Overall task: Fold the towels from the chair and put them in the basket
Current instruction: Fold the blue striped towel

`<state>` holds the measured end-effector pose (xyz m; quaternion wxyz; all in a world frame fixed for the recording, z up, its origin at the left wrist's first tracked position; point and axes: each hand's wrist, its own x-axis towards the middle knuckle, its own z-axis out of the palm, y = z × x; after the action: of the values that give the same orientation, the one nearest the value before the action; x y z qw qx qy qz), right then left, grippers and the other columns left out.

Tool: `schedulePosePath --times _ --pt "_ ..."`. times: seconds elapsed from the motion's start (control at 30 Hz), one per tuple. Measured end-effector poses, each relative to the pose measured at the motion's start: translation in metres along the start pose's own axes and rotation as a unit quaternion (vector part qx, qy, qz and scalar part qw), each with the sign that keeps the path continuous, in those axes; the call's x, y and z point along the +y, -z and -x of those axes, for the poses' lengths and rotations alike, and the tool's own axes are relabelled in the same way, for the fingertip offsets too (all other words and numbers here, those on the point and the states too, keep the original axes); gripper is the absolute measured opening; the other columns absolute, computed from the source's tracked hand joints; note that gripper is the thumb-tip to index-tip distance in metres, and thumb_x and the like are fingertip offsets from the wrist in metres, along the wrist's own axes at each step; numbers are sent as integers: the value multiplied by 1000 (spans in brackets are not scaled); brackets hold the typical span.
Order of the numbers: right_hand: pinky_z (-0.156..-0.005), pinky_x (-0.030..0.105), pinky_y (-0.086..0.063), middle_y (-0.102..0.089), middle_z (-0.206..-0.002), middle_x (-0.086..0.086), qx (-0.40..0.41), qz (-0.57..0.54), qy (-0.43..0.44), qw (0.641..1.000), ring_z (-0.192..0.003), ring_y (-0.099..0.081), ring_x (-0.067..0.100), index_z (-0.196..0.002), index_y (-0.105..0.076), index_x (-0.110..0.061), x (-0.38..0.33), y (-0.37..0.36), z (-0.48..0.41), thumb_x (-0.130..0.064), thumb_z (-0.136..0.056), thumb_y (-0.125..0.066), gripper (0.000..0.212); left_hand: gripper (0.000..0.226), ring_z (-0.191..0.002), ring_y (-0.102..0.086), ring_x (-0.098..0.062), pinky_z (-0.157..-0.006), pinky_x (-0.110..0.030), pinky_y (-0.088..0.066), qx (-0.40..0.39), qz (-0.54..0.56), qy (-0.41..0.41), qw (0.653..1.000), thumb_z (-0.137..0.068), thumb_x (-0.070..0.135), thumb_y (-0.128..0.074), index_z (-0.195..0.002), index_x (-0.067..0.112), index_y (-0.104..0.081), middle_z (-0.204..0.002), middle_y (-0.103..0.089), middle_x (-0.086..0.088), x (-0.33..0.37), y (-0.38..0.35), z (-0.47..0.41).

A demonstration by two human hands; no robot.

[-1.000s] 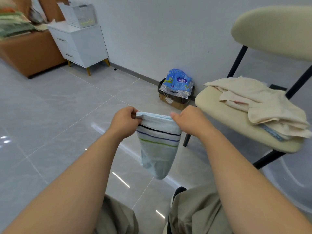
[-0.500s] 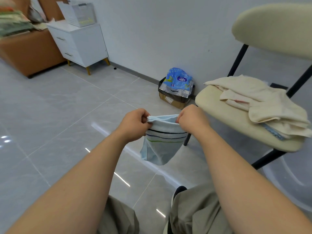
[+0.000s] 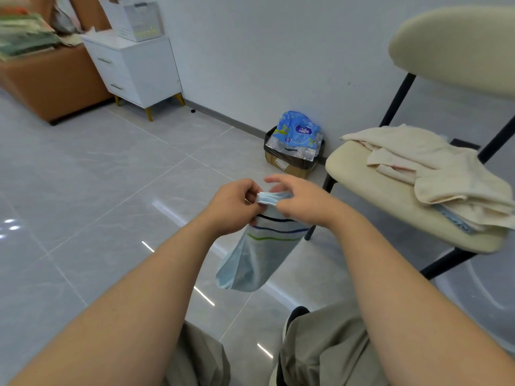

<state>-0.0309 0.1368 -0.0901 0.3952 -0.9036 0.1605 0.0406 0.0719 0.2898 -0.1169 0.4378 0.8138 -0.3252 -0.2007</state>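
A light blue towel (image 3: 262, 254) with black, blue and green stripes hangs folded in front of me, above the floor. My left hand (image 3: 234, 204) pinches its stacked top edges. My right hand (image 3: 301, 201) lies against the same top edge with its fingers stretched out loosely and the index finger lifted. To the right, a pile of cream towels (image 3: 434, 168) lies on the seat of a cream chair (image 3: 362, 190), with a bit of blue cloth (image 3: 457, 221) showing under the pile.
A white round container (image 3: 479, 296) shows at the lower right, partly under the chair. A cardboard box with a blue plastic pack (image 3: 295, 140) stands against the wall. A white cabinet (image 3: 136, 68) and a brown sofa (image 3: 53, 82) stand far left. My knees are below.
My hands have come together, bringing the towel's two top corners into one stack. The left hand now holds all the layers and the right hand's fingers have loosened. The towel hangs narrower.
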Motion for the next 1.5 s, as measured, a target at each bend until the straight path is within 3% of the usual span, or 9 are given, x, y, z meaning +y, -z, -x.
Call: schedulePosePath --times 0.13,0.27,0.43,0.77,1.0,1.17,1.3,1.4,1.5 --pt "-82 35 -51 -68 -101 -4 48 137 50 988 -95 -62 18 -114 -71 -27 5 -8 -7 -33 -89 -67 26 12 -62 -72 -26 -64 -34 -61 5 -2 -5 1000 -87 10 -72 -94 9 -63 -83 -70 -12 -2 1 0" --pt "-81 36 -48 -68 -99 0 97 132 97 982 -96 -61 22 -103 -70 -19 10 -13 -13 -23 -93 -60 14 23 -72 -70 -29 -68 -41 -62 13 17 -6 1000 -77 9 -81 -91 14 -63 -83 -71 -11 -9 5 -3" --pt "-82 40 -48 -68 -99 2 164 112 144 969 -94 -59 23 -102 -66 -17 10 -6 -17 -15 -94 -56 13 39 -88 -68 -20 -76 -38 -58 -21 -93 22 995 -66 13 -88 -90 23 -58 -92 -69 0 -34 6 -3" --pt "-93 40 -44 -70 -106 1 284 97 218 929 -96 -55 24 -111 -68 -13 18 15 -21 -10 -95 -52 23 30 -109 -58 -23 -82 -30 -47 -75 -198 152 966 -86 30 -75 -112 22 -62 -121 -58 2 -110 -14 -2" --pt "-91 39 -48 -68 -104 0 304 48 207 929 -100 -59 24 -112 -66 -17 26 18 -26 -16 -98 -52 20 37 -99 -63 -29 -81 -33 -49 -109 -238 156 952 -96 29 -53 -128 13 -62 -117 -68 -12 -129 -29 -6" --pt "-85 17 -44 -67 -103 -6 321 7 173 931 -96 -59 13 -111 -66 -20 34 25 -25 -17 -99 -55 17 36 -81 -73 -30 -68 -37 -62 -54 -37 307 950 -97 20 -53 -129 3 -57 -106 -66 -16 -140 -27 -10" --pt "-84 25 -45 -70 -103 -4 343 0 122 931 -96 -61 16 -109 -66 -20 49 32 -24 -18 -98 -54 17 29 -64 -71 -27 -49 -28 -58 56 187 405 893 -96 0 -51 -124 5 -59 -96 -65 -18 -133 -17 -18" --pt "-84 31 -47 -70 -100 -3 350 -10 83 933 -95 -61 18 -106 -66 -23 57 34 -23 -18 -97 -54 16 23 -42 -57 -13 -38 -16 -43 71 189 434 878 -94 0 -50 -110 6 -66 -73 -62 -10 -125 -9 -17" --pt "-82 33 -47 -70 -97 -3 349 -8 62 935 -93 -61 19 -106 -66 -25 62 34 -22 -19 -97 -55 16 35 -41 -45 -10 -40 -16 -33 57 140 434 888 -91 -1 -43 -110 11 -69 -68 -55 -6 -121 -4 -11"
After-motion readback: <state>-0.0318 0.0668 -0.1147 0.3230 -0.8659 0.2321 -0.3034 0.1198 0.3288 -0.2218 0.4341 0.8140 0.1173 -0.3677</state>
